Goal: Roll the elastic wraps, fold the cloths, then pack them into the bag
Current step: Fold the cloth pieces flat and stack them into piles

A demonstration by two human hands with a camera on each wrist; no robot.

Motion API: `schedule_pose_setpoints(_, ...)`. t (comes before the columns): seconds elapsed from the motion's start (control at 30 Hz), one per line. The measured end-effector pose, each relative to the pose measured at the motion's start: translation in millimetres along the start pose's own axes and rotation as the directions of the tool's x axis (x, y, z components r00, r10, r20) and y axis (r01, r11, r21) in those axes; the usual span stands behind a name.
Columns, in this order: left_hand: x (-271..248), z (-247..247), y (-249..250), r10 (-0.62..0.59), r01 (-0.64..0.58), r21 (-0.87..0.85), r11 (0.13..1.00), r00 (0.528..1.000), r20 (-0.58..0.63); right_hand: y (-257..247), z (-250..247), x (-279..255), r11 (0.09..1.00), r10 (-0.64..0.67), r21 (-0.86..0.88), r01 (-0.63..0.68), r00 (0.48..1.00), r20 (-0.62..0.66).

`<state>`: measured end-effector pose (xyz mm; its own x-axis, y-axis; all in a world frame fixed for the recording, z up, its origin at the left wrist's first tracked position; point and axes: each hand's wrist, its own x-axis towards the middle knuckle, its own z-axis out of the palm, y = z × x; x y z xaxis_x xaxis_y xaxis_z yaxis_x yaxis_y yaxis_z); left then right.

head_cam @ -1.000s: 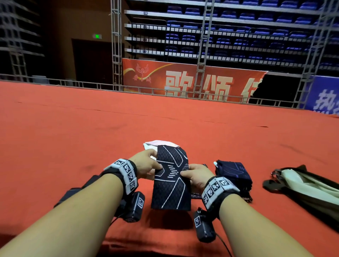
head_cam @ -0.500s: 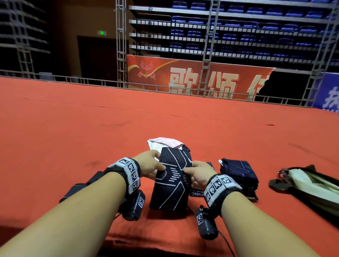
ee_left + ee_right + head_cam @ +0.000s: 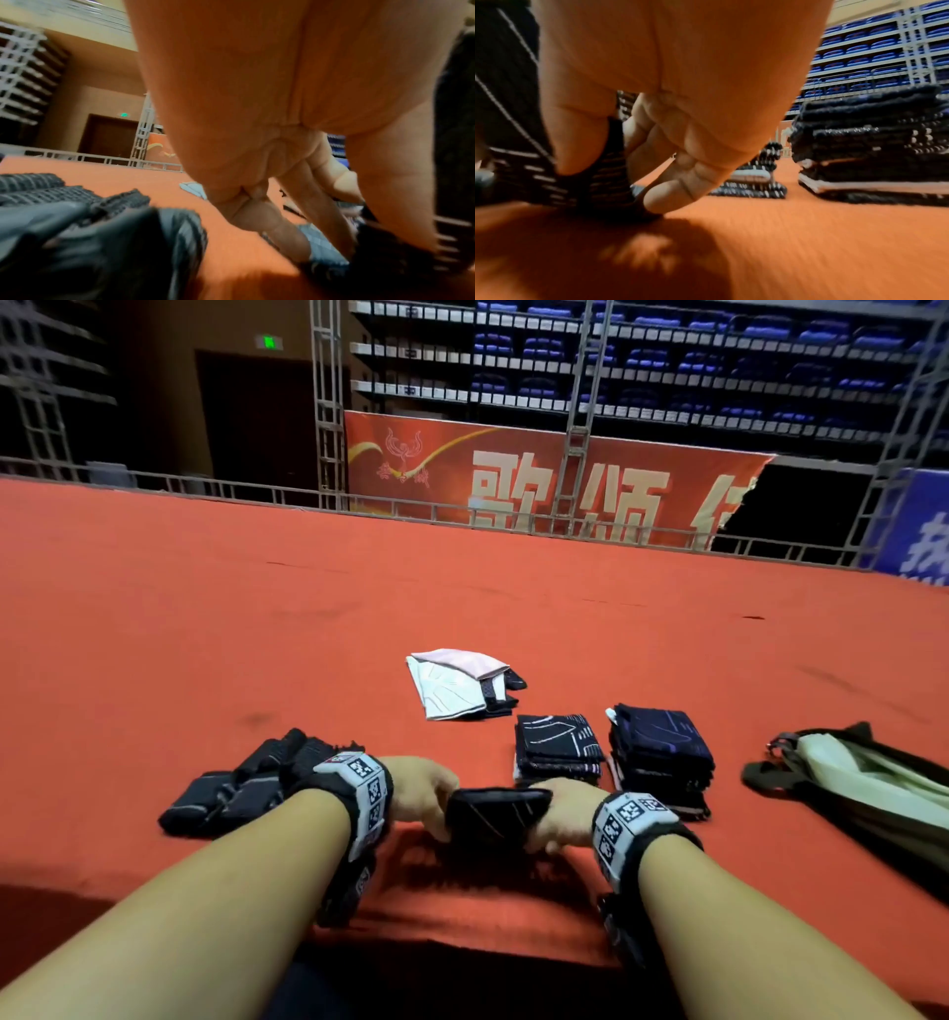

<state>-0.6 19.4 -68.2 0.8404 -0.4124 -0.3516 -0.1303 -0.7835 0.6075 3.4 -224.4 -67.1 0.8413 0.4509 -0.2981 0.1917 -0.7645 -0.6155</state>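
Note:
A black cloth with white lines (image 3: 495, 814) lies low over the red surface, pinched at its two ends by my left hand (image 3: 426, 796) and right hand (image 3: 560, 814). In the right wrist view the thumb and fingers (image 3: 670, 194) clamp the cloth (image 3: 526, 162) against the surface. In the left wrist view the fingers (image 3: 282, 223) reach down to the cloth's edge (image 3: 385, 253). Two stacks of folded dark cloths (image 3: 557, 747) (image 3: 660, 752) stand just beyond my right hand. A loose white and pink pile of cloths (image 3: 457, 683) lies farther back. Black rolled wraps (image 3: 241, 783) sit left of my left wrist.
The bag (image 3: 862, 773), dark with a pale green lining, lies open at the right. The red carpeted surface (image 3: 205, 634) stretches far back to a metal railing. Its front edge runs just under my forearms.
The long patterned cloth that both hands held up has come down toward me and now lies short and low between the hands. The camera view has tilted, uncovering the stacks and the loose pile.

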Motion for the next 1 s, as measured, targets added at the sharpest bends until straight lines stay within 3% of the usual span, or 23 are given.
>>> schedule_pose_setpoints(0.07, 2.8, 16.1, -0.7, -0.091, 0.076, 0.169, 0.983, 0.992, 0.086, 12.0, 15.4, -2.4, 1.0, 0.018, 0.001, -0.018, 0.996, 0.089)
schedule_pose_setpoints(0.17, 5.2, 25.7, 3.7, -0.136, 0.104, 0.304, 0.947, 0.987, 0.085, 17.5, 21.9, 0.1, 0.999, 0.0, 0.051, -0.004, 0.997, 0.079)
schedule_pose_setpoints(0.27, 10.1, 25.4, 0.5, -0.182, 0.174, 0.073, 0.982, 0.976, 0.12, 22.4, 22.7, 8.8, 0.994, -0.005, 0.111, 0.002, 1.0, 0.027)
schedule_pose_setpoints(0.33, 11.5, 24.9, -2.4, -0.227, 0.244, -0.146, 0.959, 0.966, 0.126, 25.8, 23.0, 14.5, 0.984, 0.055, 0.175, -0.044, 0.997, -0.054)
schedule_pose_setpoints(0.4, 13.4, 23.0, -5.0, -0.279, 0.298, -0.235, 0.925, 0.954, 0.113, 25.9, 25.9, 17.5, 0.96, 0.114, 0.265, -0.091, 0.991, -0.073)
schedule_pose_setpoints(0.53, 19.5, 19.9, -1.6, -0.382, 0.376, -0.191, 0.907, 0.924, 0.004, 25.3, 27.0, 28.6, 0.954, 0.184, 0.265, -0.142, 0.973, -0.142)
schedule_pose_setpoints(0.63, 26.0, 23.5, 6.1, -0.402, 0.394, -0.088, 0.915, 0.907, -0.126, 21.1, 23.7, 36.5, 0.968, 0.246, 0.102, -0.231, 0.954, -0.172)
schedule_pose_setpoints(0.77, 27.4, 29.8, 20.6, -0.39, 0.448, 0.167, 0.879, 0.874, -0.292, 11.3, 30.0, 47.6, 0.948, 0.295, -0.065, -0.313, 0.935, -0.198)
schedule_pose_setpoints(0.9, 34.3, 45.1, 23.9, -0.211, 0.372, 0.287, 0.883, 0.859, -0.466, 2.6, 35.4, 47.6, 0.904, 0.325, -0.197, -0.38, 0.909, -0.263)
schedule_pose_setpoints(0.97, 41.8, 57.8, 22.4, -0.123, 0.282, 0.357, 0.891, 0.905, -0.408, 0.6, 36.9, 44.9, 0.89, 0.327, -0.225, -0.397, 0.899, -0.292)
schedule_pose_setpoints(1.0, 45.5, 64.2, 20.8, -0.14, 0.278, 0.39, 0.878, 0.927, -0.347, 0.0, 37.2, 43.8, 0.886, 0.326, -0.237, -0.399, 0.899, -0.293)
